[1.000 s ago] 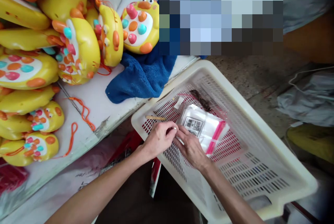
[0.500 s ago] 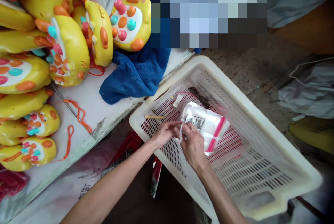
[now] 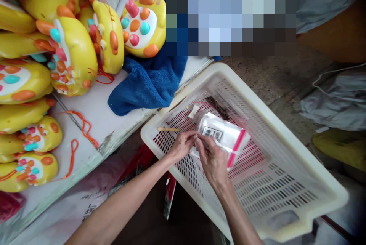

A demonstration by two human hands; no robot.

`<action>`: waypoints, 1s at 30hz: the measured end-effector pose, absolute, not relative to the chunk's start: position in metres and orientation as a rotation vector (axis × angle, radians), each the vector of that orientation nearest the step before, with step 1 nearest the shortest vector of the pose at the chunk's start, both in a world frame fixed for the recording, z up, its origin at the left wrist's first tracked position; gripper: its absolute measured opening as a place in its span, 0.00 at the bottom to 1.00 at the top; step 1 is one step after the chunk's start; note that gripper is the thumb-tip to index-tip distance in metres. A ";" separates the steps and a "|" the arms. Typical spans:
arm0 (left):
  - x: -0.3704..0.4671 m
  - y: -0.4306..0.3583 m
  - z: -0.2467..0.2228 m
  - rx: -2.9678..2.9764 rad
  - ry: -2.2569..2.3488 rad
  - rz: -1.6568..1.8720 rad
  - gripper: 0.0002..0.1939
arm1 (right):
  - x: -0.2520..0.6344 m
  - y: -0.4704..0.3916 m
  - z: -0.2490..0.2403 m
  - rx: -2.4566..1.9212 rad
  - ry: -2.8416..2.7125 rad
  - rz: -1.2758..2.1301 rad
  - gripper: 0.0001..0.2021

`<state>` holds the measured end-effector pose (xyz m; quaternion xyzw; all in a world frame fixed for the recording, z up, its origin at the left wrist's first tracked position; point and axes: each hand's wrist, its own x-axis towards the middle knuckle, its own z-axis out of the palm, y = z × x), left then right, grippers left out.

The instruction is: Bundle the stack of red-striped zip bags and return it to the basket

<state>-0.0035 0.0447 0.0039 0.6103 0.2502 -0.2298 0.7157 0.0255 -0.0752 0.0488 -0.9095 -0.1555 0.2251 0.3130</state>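
My left hand (image 3: 183, 144) and my right hand (image 3: 211, 156) meet over the white plastic basket (image 3: 286, 130), fingertips pinched close together. Something small and whitish shows between the fingertips, too small to make out. Just behind the hands, a stack of clear plastic bags (image 3: 231, 134) with a pink-red strip and a printed label lies in the basket. A thin wooden stick (image 3: 168, 129), a small white piece (image 3: 193, 111) and a dark bundle of ties (image 3: 217, 108) are also in the basket.
Yellow duck-shaped toys (image 3: 76, 54) crowd the white table (image 3: 94, 117) at left. A blue cloth (image 3: 148, 85) and orange cords (image 3: 73, 157) lie there. Grey bags (image 3: 334, 102) and a yellow-green bag (image 3: 340, 146) are at right.
The right hand's fingers have shifted slightly, and the white loop seen between the hands before no longer stands out. The view has moved a little.
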 end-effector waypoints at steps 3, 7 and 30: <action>0.008 0.061 -0.004 1.331 0.460 -0.698 0.08 | 0.012 -0.083 0.053 -2.351 -0.475 0.560 0.11; 0.024 0.075 -0.009 1.240 0.365 -0.915 0.06 | -0.005 -0.085 0.075 -2.282 -0.749 0.599 0.09; 0.009 0.043 0.006 2.074 0.162 -0.655 0.09 | 0.046 -0.097 0.014 -2.230 -0.288 1.211 0.20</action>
